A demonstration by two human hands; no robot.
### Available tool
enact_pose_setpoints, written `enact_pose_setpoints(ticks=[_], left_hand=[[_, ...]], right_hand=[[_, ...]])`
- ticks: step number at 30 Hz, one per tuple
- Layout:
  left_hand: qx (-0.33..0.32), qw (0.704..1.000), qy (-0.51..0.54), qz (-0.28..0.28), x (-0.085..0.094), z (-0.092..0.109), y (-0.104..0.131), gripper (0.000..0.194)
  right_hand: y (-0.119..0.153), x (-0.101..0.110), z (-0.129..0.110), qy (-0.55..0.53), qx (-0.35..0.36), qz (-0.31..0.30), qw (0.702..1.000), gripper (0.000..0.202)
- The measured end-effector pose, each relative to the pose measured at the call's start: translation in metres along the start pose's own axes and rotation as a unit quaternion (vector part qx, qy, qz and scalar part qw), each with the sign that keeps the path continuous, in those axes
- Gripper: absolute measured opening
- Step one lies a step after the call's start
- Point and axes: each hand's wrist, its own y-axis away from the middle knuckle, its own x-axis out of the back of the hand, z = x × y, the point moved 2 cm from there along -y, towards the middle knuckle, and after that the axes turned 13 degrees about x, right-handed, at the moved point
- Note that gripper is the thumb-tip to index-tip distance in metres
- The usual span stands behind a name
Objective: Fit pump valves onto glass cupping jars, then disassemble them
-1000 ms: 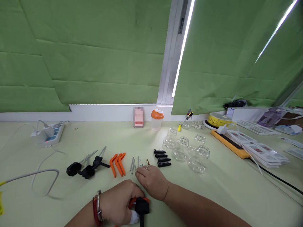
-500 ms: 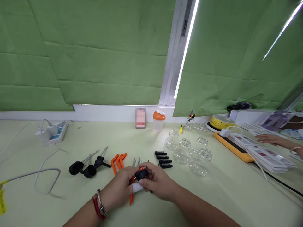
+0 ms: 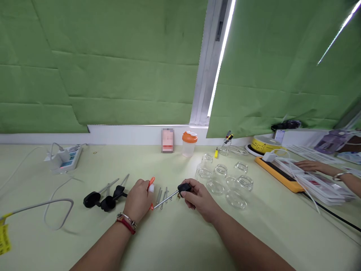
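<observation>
My left hand [image 3: 138, 199] is closed over an orange bent handle [image 3: 152, 181], whose ends stick out past the fingers. White tape wraps one finger. My right hand [image 3: 199, 197] pinches a black plastic piece [image 3: 184, 188] with a thin metal rod [image 3: 167, 198] slanting down left from it, its tip close to my left hand. Between the hands lie several long metal bolts [image 3: 159, 195] and some small brass-coloured parts [image 3: 178, 195]. Left of my left hand lie several black caps with metal rods [image 3: 108, 203]. The other orange handles and the black ribbed pieces are hidden by my hands.
Several clear glass jars [image 3: 217, 180] stand to the right. Behind are an orange-lidded cup [image 3: 188, 145] and screwdrivers [image 3: 227, 140]. A white power strip [image 3: 72, 158] and cable [image 3: 56, 203] lie left. At far right, another person's hand [image 3: 310, 165] rests on white panels [image 3: 316, 184].
My hands have moved apart, the left going left with the orange handle, the right moving right with the black piece and rod. The bolts between them have come into view.
</observation>
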Motion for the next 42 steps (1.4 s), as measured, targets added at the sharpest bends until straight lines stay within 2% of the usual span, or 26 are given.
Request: enact_pose_setpoints(ticks=[3, 6, 9, 11, 13, 16, 18, 19, 21, 22, 24, 26, 27, 30, 33, 36, 42], left_hand=[[0.015, 0.998, -0.062, 0.017, -0.004, 0.001, 0.001, 0.030], [-0.006, 0.998, -0.060, 0.026, -0.005, 0.000, 0.002, 0.026], [-0.028, 0.999, 0.005, 0.033, -0.002, 0.000, 0.004, 0.031], [-0.072, 0.993, 0.086, 0.032, 0.002, 0.003, 0.010, 0.034], [-0.141, 0.976, 0.163, -0.013, 0.005, 0.010, 0.020, 0.041], [-0.249, 0.937, 0.199, -0.143, 0.008, 0.023, 0.038, 0.060], [-0.287, 0.918, 0.197, -0.191, 0.011, 0.027, 0.044, 0.057], [-0.291, 0.916, 0.199, -0.194, 0.013, 0.026, 0.044, 0.053], [-0.262, 0.927, 0.219, -0.154, 0.019, 0.018, 0.034, 0.045], [-0.232, 0.937, 0.238, -0.107, 0.023, 0.010, 0.026, 0.041], [-0.112, 0.945, 0.307, 0.022, 0.033, -0.011, 0.006, 0.031], [-0.035, 0.908, 0.395, 0.133, 0.042, -0.035, -0.010, 0.031], [-0.012, 0.897, 0.411, 0.164, 0.046, -0.045, -0.017, 0.033], [0.084, 0.911, 0.362, 0.180, 0.053, -0.070, -0.030, 0.032], [0.215, 0.945, 0.191, 0.154, 0.056, -0.088, -0.035, 0.034], [0.212, 0.968, 0.033, 0.126, 0.054, -0.097, -0.040, 0.039], [0.232, 0.971, -0.049, 0.029, 0.034, -0.112, -0.050, 0.035]], right_hand=[[0.001, -0.005, 0.000, 0.021, -0.011, -0.019, 1.000, 0.022], [0.000, -0.007, 0.003, 0.031, -0.021, -0.031, 0.999, 0.024], [0.000, -0.007, 0.007, 0.034, -0.022, -0.037, 0.998, 0.026], [0.001, -0.009, 0.009, 0.038, -0.024, -0.041, 0.998, 0.029], [0.003, -0.012, 0.010, 0.030, -0.026, -0.051, 0.998, 0.031], [0.006, -0.020, 0.012, -0.022, -0.007, -0.087, 0.996, 0.035], [0.007, -0.025, 0.013, -0.059, 0.014, -0.116, 0.991, 0.036], [0.008, -0.026, 0.013, -0.071, 0.022, -0.125, 0.989, 0.038], [0.009, -0.027, 0.013, -0.079, 0.024, -0.129, 0.988, 0.044], [0.010, -0.027, 0.013, -0.076, 0.019, -0.125, 0.989, 0.047], [0.010, -0.026, 0.013, -0.061, 0.001, -0.116, 0.991, 0.050], [0.010, -0.024, 0.014, -0.040, -0.018, -0.108, 0.993, 0.048], [0.010, -0.023, 0.015, -0.032, -0.025, -0.104, 0.994, 0.047], [0.010, -0.021, 0.019, -0.015, -0.027, -0.098, 0.995, 0.044], [0.009, -0.019, 0.024, 0.001, -0.010, -0.104, 0.994, 0.041], [0.009, -0.018, 0.029, 0.011, -0.009, -0.109, 0.994, 0.039], [0.011, -0.017, 0.035, 0.030, -0.011, -0.117, 0.993, 0.035]])
